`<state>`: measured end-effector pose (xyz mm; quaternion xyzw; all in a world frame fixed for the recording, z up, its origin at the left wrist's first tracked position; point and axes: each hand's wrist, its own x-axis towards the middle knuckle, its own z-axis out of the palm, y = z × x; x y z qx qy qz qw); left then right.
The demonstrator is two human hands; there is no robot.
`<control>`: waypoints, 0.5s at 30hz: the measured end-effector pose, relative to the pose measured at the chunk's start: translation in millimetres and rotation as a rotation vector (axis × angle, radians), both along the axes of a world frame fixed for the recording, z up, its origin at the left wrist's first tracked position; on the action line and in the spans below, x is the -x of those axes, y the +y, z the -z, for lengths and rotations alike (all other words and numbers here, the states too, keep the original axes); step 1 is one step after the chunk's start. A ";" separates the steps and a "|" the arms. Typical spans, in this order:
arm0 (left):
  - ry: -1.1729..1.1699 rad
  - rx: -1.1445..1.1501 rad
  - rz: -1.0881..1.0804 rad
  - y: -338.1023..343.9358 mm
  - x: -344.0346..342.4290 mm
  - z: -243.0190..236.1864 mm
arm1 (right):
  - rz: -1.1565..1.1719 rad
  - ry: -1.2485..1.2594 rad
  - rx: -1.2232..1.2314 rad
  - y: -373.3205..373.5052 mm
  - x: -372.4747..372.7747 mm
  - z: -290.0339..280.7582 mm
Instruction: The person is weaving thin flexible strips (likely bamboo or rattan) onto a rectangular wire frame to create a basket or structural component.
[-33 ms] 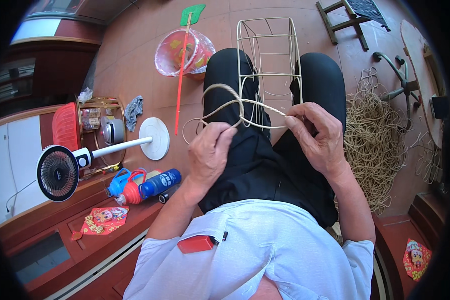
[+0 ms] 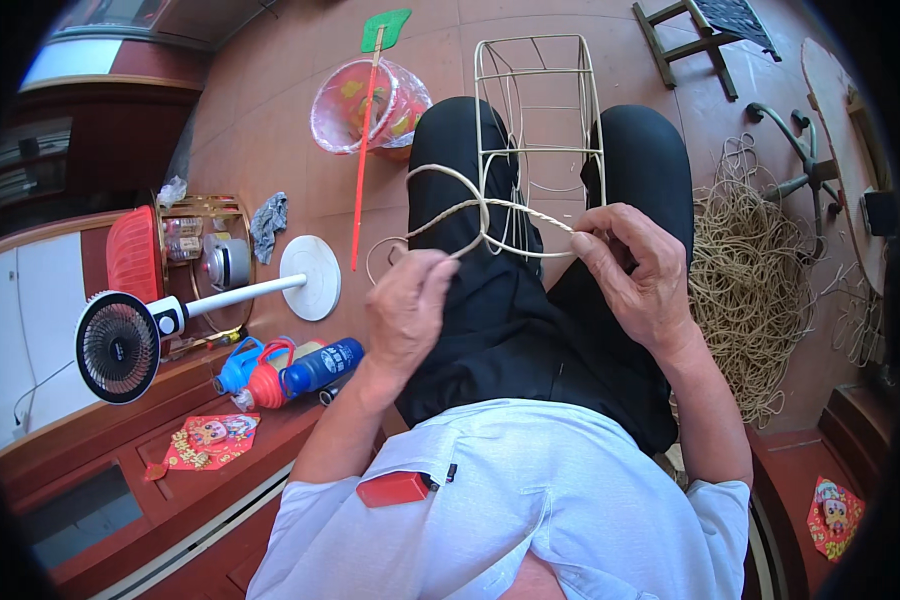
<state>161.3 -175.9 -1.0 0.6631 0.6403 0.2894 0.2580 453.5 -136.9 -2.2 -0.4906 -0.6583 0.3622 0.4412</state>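
A pale tan cord (image 2: 545,216) runs between my hands, crossing itself in a loose loop above my lap. Thumb and fingers of my left hand (image 2: 407,310) pinch the cord near the loop's lower left side. My right hand (image 2: 642,275) holds the cord's twisted stretch between thumb and forefinger, its other fingers curled. Just beyond the loop, a box-shaped frame of thin tan rods (image 2: 540,151) stands between my knees. Part of its lower end is hidden behind the cord and my dark trousers.
A big tangled heap of cord (image 2: 745,290) lies on the floor to my right. Ahead left stands a pink bin (image 2: 335,108) with a fly swatter (image 2: 363,150) across it. At left are a white fan (image 2: 118,345) and several bottles (image 2: 320,367). A dark stool (image 2: 715,40) is far right.
My left hand has moved a little to the left, drawing the cord with it. The upper part of the loop has shifted slightly. My right hand stays in place.
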 end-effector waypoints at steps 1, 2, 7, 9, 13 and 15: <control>0.132 -0.011 -0.063 -5.3 21.1 3.1 | 0.009 0.006 0.001 -0.4 -0.7 -1.2; 0.213 0.070 -0.167 -12.6 52.1 13.0 | 0.006 0.010 0.029 -0.1 -0.7 -2.5; 0.913 0.565 -0.377 -112.7 314.2 84.1 | 0.007 0.041 0.072 0.3 1.6 -5.3; 1.076 0.891 -0.558 -148.5 362.0 69.3 | -0.004 0.050 0.075 -0.1 0.2 -7.2; 1.169 0.960 -0.613 -179.9 397.9 59.9 | -0.027 0.071 0.059 -0.2 -1.7 1.4; 1.188 1.026 -0.334 -182.4 423.5 70.6 | -0.049 0.002 -0.087 6.4 1.9 1.3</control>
